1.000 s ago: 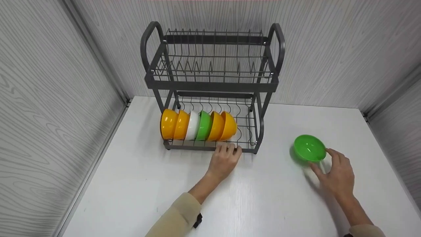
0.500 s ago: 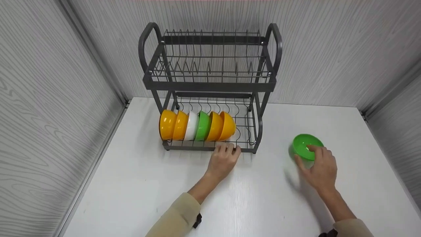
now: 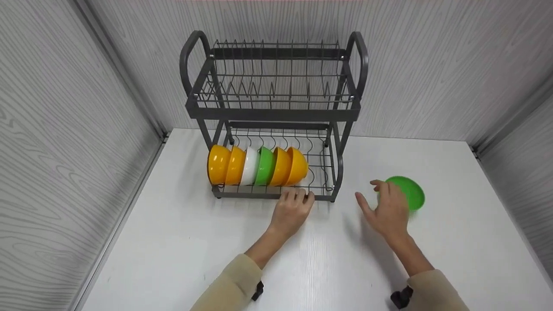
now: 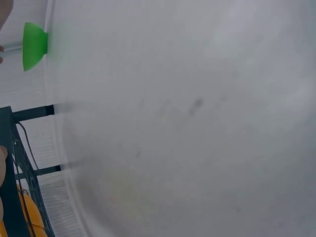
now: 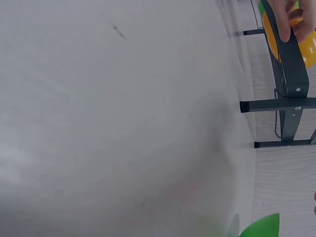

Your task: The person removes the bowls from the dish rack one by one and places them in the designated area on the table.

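My left hand grips the front rail of the lower tier of a dark dish rack; the right wrist view shows its thumb on the rail's front and fingers over the top. Just behind it, tilted bowls stand in a row: yellow bowls at both ends, a white bowl and a green bowl between. My right hand is in front of and left of another green bowl, fingers spread and holding nothing. That bowl sits upright on the table, its left part hidden behind the hand.
The rack's upper wire tier carries no dishes. At the right end of the lower tier, bare wires show beside the last yellow bowl. Grey wood-patterned panels enclose the white table on the left, back and right.
My right hand has left the green bowl's right rim and moved left across it. The bowl stays about where it was. My left hand keeps its hold on the rack rail.
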Action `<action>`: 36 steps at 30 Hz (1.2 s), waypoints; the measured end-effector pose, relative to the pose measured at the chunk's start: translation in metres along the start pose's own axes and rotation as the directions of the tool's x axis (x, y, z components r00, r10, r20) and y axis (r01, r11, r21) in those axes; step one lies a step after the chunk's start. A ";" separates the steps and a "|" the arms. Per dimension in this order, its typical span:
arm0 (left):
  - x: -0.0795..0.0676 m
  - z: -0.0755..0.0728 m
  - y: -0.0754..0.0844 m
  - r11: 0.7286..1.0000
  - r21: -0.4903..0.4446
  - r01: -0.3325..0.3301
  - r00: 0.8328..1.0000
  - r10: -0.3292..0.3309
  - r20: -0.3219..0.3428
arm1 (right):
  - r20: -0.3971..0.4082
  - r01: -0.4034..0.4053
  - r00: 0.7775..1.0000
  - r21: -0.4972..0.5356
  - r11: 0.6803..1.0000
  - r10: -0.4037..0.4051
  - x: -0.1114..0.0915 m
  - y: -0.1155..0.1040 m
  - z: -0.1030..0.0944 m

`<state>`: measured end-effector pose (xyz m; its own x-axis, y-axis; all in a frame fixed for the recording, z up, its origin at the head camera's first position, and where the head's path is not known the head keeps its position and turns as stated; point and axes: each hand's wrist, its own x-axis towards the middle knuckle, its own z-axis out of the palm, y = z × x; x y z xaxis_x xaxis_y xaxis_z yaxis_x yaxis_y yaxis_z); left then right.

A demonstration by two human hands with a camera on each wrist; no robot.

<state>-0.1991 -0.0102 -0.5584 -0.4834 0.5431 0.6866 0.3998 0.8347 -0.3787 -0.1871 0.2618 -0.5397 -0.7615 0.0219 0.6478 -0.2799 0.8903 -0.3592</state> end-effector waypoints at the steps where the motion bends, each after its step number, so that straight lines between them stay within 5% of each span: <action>1: 0.000 0.000 0.000 1.000 0.005 -0.002 1.000 0.002 -0.003 | 0.003 0.007 1.000 -0.003 1.000 -0.007 0.002 -0.003 0.002; 14: 0.001 0.000 0.000 1.000 0.022 -0.007 1.000 0.008 -0.020 | 0.119 0.046 0.992 -0.060 0.997 -0.039 0.026 -0.029 0.033; 24: 0.000 0.002 0.000 1.000 0.030 -0.006 0.999 0.007 -0.034 | 0.191 0.015 0.982 -0.129 0.991 0.010 0.038 -0.040 0.042; 36: -0.001 0.004 0.000 1.000 0.020 -0.007 0.999 0.007 -0.031 | 0.168 0.104 0.984 -0.227 0.968 -0.066 0.041 -0.041 0.049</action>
<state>-0.2019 -0.0106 -0.5617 -0.4557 0.5461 0.7029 0.3873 0.8327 -0.3959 -0.2354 0.2034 -0.5314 -0.8287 -0.1136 0.5480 -0.2175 0.9676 -0.1283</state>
